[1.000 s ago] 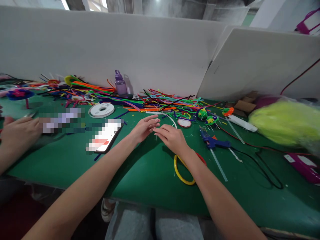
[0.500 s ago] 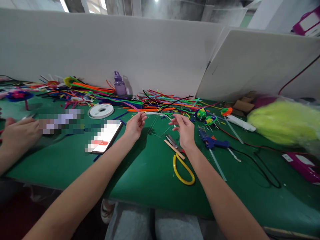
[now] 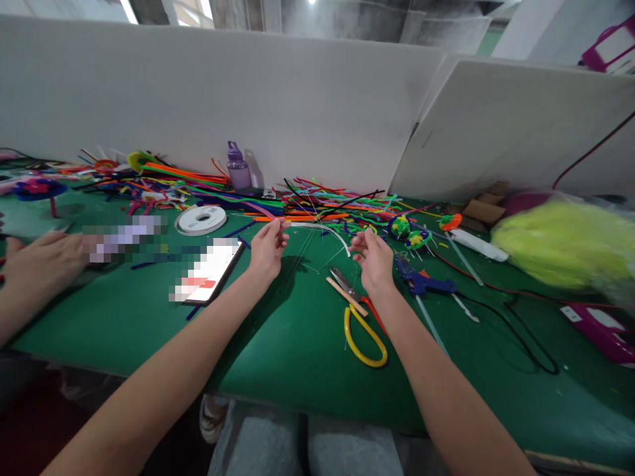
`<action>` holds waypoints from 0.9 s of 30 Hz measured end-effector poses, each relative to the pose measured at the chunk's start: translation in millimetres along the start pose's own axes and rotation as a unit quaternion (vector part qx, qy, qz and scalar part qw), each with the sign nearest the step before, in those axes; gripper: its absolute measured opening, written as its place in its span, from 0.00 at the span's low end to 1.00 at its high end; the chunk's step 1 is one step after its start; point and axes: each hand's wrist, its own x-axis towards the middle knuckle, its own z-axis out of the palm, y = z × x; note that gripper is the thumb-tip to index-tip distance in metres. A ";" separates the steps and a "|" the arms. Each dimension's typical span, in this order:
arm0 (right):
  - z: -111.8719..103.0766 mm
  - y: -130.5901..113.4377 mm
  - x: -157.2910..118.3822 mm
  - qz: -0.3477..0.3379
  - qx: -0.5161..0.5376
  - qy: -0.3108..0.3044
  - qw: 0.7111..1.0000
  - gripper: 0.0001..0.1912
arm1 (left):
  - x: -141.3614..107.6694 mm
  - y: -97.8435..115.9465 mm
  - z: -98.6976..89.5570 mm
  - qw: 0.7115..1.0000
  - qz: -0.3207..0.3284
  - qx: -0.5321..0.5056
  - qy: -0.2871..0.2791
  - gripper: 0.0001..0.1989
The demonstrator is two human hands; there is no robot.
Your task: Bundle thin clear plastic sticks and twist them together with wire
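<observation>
My left hand (image 3: 266, 248) and my right hand (image 3: 373, 259) are held apart above the green table (image 3: 278, 344). A thin clear thread (image 3: 317, 268) sags between them, each end pinched in fingertips. A white pipe cleaner (image 3: 332, 233) lies curved on the table between the hands. Below my right hand lie scissors (image 3: 360, 317) with one yellow and one red handle. A blue glue gun (image 3: 421, 283) sits just right of my right hand.
A heap of coloured pipe cleaners (image 3: 317, 198) runs along the back wall by a purple bottle (image 3: 239, 166). A white tape reel (image 3: 200, 219) and a phone (image 3: 208, 271) lie left. Another person's hand (image 3: 37, 261) rests far left. A yellow fluffy bundle (image 3: 565, 244) lies right.
My hands were together over the scissors a second ago. They have drawn apart and lifted, stretching the thread between them. The scissors are now uncovered.
</observation>
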 end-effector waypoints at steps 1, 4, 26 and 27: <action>-0.5 0.2 0.6 -0.003 0.001 0.000 1.000 0.13 | -0.5 -0.2 0.7 1.000 0.011 0.004 -0.007 0.11; -1.8 0.1 1.9 -0.001 0.004 0.004 1.000 0.14 | -2.3 -0.5 2.7 0.998 0.051 0.021 -0.022 0.11; -13.3 -11.7 12.2 -0.115 -0.186 -0.121 0.968 0.17 | -16.2 4.0 14.0 0.967 0.140 0.154 -0.148 0.10; -11.7 -12.3 9.7 -0.123 -0.204 -0.138 0.961 0.17 | -17.3 4.1 14.5 0.967 0.137 0.151 -0.153 0.10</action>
